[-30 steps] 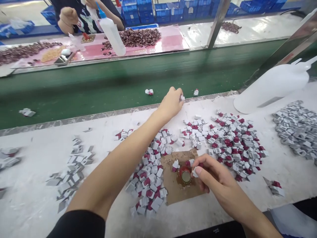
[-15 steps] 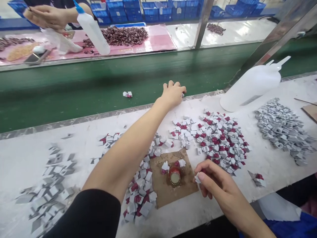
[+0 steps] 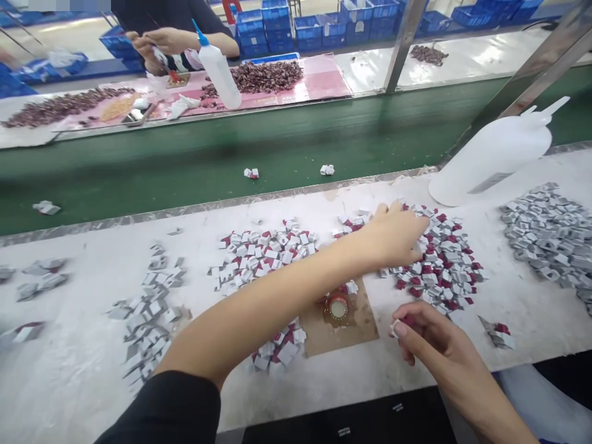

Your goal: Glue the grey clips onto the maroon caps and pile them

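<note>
My left hand (image 3: 396, 235) reaches across, low over the near edge of a heap of small white-and-dark-red plastic parts (image 3: 444, 259). Its fingers point down among the pieces; the fingertips are hidden and slightly blurred. My right hand (image 3: 428, 345) is closed in a pinch on a small white-and-dark-red plastic part (image 3: 396, 328), right of a brown cardboard square (image 3: 356, 340). A red-rimmed bottle cap (image 3: 337, 308) with pale contents lies on the wet cardboard. Another white-and-red part (image 3: 352, 288) lies behind the cap, partly covered by my left forearm.
Beyond the table runs a green belt (image 3: 194, 166) carrying a few white-and-red parts (image 3: 327, 169). A large white squeeze bottle (image 3: 494, 160) stands at right, near a grey parts heap (image 3: 550, 240). Grey pieces (image 3: 152, 308) lie left. Across the belt a co-worker's hands (image 3: 161, 46) work.
My left hand has moved from the belt's edge back to the heap, and another white-and-red part now lies on the belt. My right hand still pinches its part. The view has shifted left.
</note>
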### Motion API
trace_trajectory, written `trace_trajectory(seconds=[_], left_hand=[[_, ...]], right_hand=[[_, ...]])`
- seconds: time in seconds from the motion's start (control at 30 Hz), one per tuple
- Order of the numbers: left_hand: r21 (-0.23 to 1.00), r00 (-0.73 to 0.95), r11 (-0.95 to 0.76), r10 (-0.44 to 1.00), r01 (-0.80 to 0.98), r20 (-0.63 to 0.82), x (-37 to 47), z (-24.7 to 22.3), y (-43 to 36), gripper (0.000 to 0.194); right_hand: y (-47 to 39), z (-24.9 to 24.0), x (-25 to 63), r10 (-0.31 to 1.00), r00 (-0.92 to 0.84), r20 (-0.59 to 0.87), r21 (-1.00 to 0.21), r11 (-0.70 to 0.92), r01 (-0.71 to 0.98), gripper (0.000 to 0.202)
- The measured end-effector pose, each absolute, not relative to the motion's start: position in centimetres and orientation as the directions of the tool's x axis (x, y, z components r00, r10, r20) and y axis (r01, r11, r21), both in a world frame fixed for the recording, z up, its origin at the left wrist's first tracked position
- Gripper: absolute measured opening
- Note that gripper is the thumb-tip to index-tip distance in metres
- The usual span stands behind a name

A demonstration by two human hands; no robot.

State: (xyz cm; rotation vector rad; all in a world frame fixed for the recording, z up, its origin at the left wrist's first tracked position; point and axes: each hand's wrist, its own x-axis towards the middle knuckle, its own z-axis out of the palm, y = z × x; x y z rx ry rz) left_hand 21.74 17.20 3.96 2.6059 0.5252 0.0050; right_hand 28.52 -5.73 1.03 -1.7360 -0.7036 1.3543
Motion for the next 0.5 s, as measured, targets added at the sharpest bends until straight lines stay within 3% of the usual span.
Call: trace_trajectory(seconds=[0.23,0.37,0.5], left_hand=[[0.361,0.876,-0.805,0.473,0.471,-0.089,21.5,3.2,13.3,0.051],[0.436,0.812,-0.725,0.583,0.533,-0.022,16.8,6.1,9.9,0.039],[0.587,0.681,-0.592,0.727,0.552,0.092,8.3,7.0,3.9,0.024]], right_hand=[[-8.5,-1.0,29.3,0.875,0.246,-0.418,-0.894,-0.444,0.061,0.06],[-10.2,-1.3,29.6,0.851,0.413,-0.325,-0.923,-0.38,0.055,0.071],[-12.0,-2.4,31.2,0.859,0.464,-0.219,-0.92,-0.34,0.195,0.059]])
